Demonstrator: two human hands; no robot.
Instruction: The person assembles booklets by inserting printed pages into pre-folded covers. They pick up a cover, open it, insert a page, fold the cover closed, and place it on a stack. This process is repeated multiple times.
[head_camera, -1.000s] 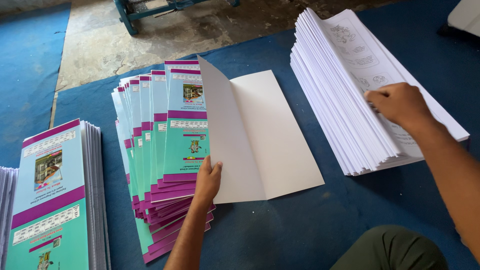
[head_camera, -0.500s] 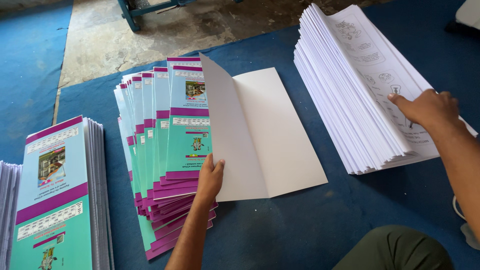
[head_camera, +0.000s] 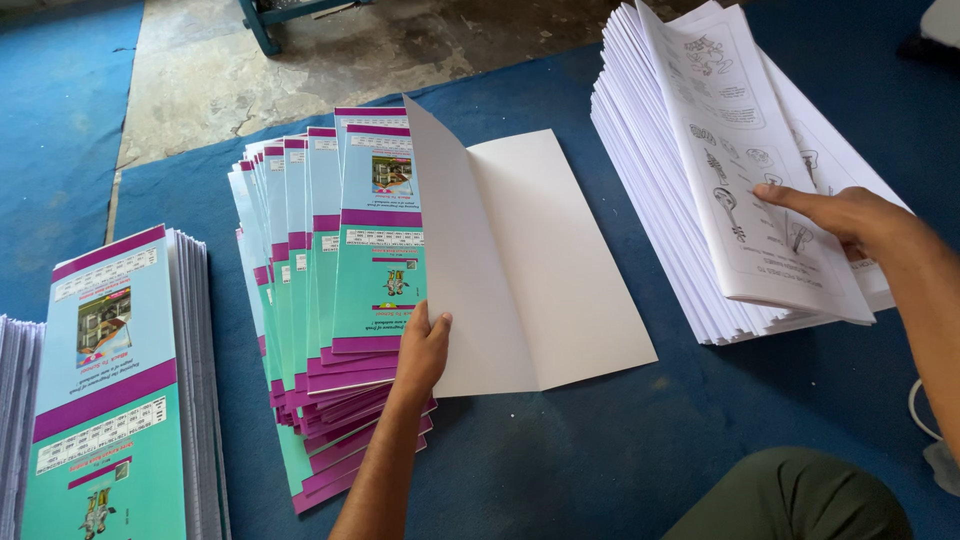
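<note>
White paper is the big change: the right hand (head_camera: 845, 215) was flat on the sheet stack (head_camera: 690, 250) a moment ago, and now its fingers pinch one printed sheet (head_camera: 745, 190) and lift it up. Left of that stack, the left hand (head_camera: 425, 350) still grips the open cover (head_camera: 520, 260), so the sheet looks ready to go in.

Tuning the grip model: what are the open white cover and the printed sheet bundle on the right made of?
Open white folded cover: looks like stiff card, matt inside; its raised flap stands without sagging under the left hand. Thin white printed sheet bundle: apparently plain uncoated paper; it curls as the right hand lifts it.
</note>
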